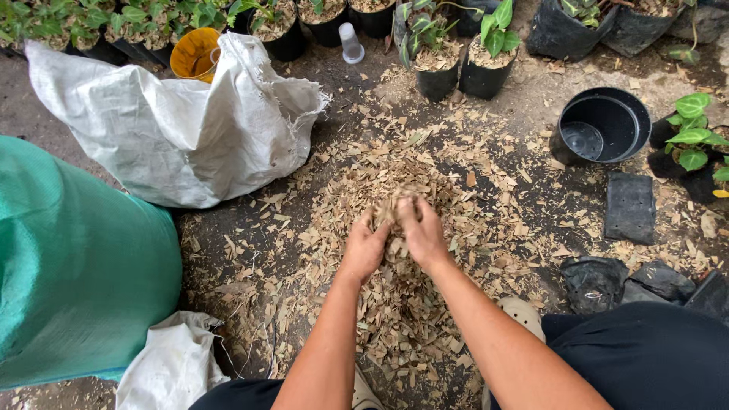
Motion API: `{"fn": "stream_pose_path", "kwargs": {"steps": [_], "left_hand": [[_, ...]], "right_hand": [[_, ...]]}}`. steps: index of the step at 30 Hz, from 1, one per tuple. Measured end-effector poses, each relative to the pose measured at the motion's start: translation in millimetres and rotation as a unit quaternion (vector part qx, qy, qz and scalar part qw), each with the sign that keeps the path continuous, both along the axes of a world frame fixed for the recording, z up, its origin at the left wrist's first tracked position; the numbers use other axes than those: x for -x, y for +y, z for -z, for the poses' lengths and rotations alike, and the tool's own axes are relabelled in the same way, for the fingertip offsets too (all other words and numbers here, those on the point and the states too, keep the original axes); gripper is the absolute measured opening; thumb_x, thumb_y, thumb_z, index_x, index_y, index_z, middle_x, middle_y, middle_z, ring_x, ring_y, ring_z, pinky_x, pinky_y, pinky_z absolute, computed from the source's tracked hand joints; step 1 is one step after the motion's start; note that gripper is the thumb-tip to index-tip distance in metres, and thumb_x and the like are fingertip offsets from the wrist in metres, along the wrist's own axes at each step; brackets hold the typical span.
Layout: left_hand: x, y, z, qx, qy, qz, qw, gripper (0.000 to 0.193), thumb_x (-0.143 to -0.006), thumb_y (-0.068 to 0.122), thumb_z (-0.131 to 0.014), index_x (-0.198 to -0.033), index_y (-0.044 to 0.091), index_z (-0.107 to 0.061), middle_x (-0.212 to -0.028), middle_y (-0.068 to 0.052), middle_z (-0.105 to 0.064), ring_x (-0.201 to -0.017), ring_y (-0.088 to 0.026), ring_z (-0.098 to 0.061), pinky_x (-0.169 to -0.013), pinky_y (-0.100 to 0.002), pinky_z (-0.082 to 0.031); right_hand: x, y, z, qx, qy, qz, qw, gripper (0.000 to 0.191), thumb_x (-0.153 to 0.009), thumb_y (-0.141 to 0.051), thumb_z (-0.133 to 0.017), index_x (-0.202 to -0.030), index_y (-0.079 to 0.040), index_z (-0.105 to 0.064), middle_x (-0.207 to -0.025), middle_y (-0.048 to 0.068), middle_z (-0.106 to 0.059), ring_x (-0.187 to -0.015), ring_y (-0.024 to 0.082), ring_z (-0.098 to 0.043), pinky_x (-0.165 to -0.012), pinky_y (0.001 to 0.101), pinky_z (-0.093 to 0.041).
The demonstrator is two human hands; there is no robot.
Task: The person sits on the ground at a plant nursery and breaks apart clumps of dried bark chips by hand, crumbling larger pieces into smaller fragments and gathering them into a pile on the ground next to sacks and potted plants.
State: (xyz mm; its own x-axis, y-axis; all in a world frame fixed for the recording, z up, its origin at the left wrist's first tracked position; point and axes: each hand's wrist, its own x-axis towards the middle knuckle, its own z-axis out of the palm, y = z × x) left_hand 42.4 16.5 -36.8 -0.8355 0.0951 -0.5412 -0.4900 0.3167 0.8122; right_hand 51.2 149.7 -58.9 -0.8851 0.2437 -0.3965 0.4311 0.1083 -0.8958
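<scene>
Scooping from both sides, the left hand (364, 247) and right hand (422, 231) cup a clump of dry leaves (395, 206) between curled fingers, just above the pile (402, 304). Leaves look light, brittle and loose, apt to spill through gaps; best gathered from underneath. Fingertips seem buried, though I cannot tell how deep.

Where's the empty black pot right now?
In the head view, the empty black pot sits on the ground at the upper right, beside a green-leaved plant, well beyond the right hand and the wood chip pile.
</scene>
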Motion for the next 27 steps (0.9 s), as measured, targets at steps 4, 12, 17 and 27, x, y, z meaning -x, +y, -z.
{"fn": "stream_pose_path", "kwargs": {"steps": [4,12,17,27], "left_hand": [[7.4,-5.3,11.0,-0.088,0.067,-0.064,0.992,0.011,-0.096,0.007,-0.062,-0.105,0.002,-0.064,-0.082,-0.007,-0.069,-0.062,-0.012,-0.060,-0.055,-0.029,-0.050],[13.5,-16.8,42.8,-0.093,0.076,-0.055,0.991,0.011,-0.098,0.008,-0.056,-0.100,0.005,-0.067,-0.070,-0.005,-0.061,-0.053,-0.012,-0.049,-0.047,-0.031,-0.042],[14.8,-11.1,43.4,-0.093,0.048,-0.045,0.993,0.026,-0.107,0.023,-0.054,-0.094,0.003,-0.064,-0.071,-0.005,-0.069,-0.054,-0.012,-0.060,-0.050,-0.028,-0.049],[19.4,-14.3,30.9,-0.047,0.084,-0.069,0.993,0.015,-0.098,0.017,-0.068,-0.093,0.004,-0.072,-0.075,-0.011,-0.074,-0.054,-0.013,-0.061,-0.050,-0.032,-0.051]], "right_hand": [[6.4,-3.1,14.3,0.023,-0.021,-0.007,0.999,0.070,-0.100,-0.047,-0.049,-0.153,-0.002,-0.037,-0.150,0.024,-0.045,-0.140,0.035,-0.046,-0.116,0.0564,-0.035],[8.6,3.0,5.7,-0.090,0.010,-0.095,0.991,0.057,-0.107,-0.048,-0.048,-0.132,0.001,-0.063,-0.146,0.026,-0.053,-0.133,0.035,-0.052,-0.111,0.0503,-0.039],[12.6,4.4,-7.1,-0.151,-0.113,-0.126,0.974,0.050,-0.104,-0.044,-0.047,-0.135,-0.010,-0.068,-0.122,0.021,-0.078,-0.105,0.035,-0.074,-0.093,0.0511,-0.060],[12.9,8.8,5.6,-0.274,0.269,-0.058,0.921,0.030,-0.090,-0.016,-0.066,-0.119,-0.009,-0.069,-0.135,0.018,-0.061,-0.126,0.034,-0.057,-0.108,0.0521,-0.044]]}}
